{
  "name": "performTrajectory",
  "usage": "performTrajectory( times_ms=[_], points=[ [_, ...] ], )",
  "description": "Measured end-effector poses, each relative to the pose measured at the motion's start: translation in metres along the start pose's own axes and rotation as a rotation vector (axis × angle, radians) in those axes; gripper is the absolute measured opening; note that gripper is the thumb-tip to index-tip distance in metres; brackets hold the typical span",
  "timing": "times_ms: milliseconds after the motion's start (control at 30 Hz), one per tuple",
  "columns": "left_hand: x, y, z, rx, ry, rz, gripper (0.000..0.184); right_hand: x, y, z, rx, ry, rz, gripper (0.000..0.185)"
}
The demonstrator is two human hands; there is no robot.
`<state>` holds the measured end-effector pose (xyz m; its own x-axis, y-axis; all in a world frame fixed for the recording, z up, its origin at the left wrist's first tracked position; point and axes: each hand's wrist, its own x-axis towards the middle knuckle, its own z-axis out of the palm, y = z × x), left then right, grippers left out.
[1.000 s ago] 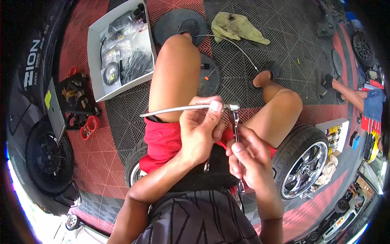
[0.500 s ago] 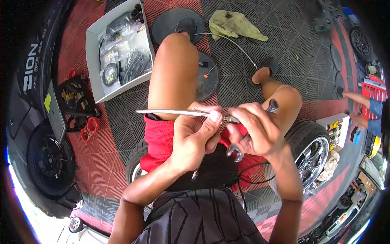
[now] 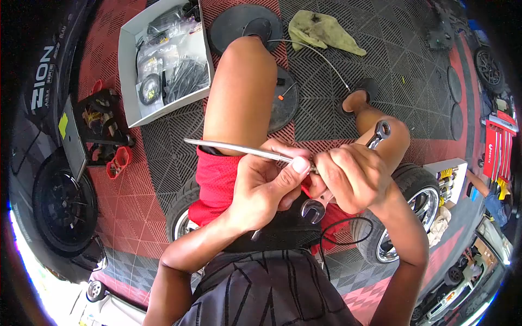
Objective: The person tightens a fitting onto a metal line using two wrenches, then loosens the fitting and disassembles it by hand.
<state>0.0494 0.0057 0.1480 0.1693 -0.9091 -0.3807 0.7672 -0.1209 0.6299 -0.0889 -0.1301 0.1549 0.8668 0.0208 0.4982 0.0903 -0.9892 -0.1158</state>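
A silver hose (image 3: 234,148) that looks braided runs through my left hand (image 3: 261,190), pinched between thumb and fingers near its end. The rest of it sticks out to the left over my knee. A small metal fitting (image 3: 314,169) at the hose's end sits between the two hands, mostly covered by fingertips. My right hand (image 3: 350,176) is closed around a combination wrench (image 3: 314,211), its open jaw below the fingers and its ring end above the knuckles. The right fingertips also touch the fitting. The wrench's middle is hidden in the palm.
A white box (image 3: 126,81) of bagged parts stands ahead to the left. A yellowish cloth (image 3: 323,33) and another thin hose (image 3: 321,53) lie on the tiled floor. Wheels (image 3: 416,209) are beside me, with a looped black cable (image 3: 348,240). Part of another person (image 3: 496,209) shows far right.
The wrench has turned in my right hand, so its ring end now shows above the knuckles. My right fingers have curled tighter. The left hand keeps its pinch on the hose.
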Motion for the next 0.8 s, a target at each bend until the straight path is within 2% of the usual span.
performTrajectory(
  times_ms=[367,467,533,567,667,800],
  points=[
    [0.003,-0.013,-0.005,-0.047,-0.066,0.118,0.014,-0.005,-0.007,0.002,0.174,-0.114,0.162,0.021],
    [0.003,-0.018,0.001,-0.067,0.01,0.127,0.015,-0.004,-0.007,0.005,0.249,-0.027,0.194,0.021],
    [0.002,-0.024,0.001,-0.261,0.047,0.14,0.016,-0.001,-0.01,0.004,0.27,-0.035,0.261,0.021],
    [0.0,-0.026,0.004,-0.261,0.049,0.14,0.016,-0.001,-0.01,0.005,0.272,-0.035,0.261,0.021],
    [0.002,-0.028,0.02,-0.043,0.28,0.193,0.012,-0.005,-0.011,0.006,0.317,-0.076,0.277,0.018],
    [0.005,-0.024,0.013,-0.086,0.123,0.142,0.01,-0.009,-0.005,0.004,0.285,-0.063,0.266,0.018]
  ],
)
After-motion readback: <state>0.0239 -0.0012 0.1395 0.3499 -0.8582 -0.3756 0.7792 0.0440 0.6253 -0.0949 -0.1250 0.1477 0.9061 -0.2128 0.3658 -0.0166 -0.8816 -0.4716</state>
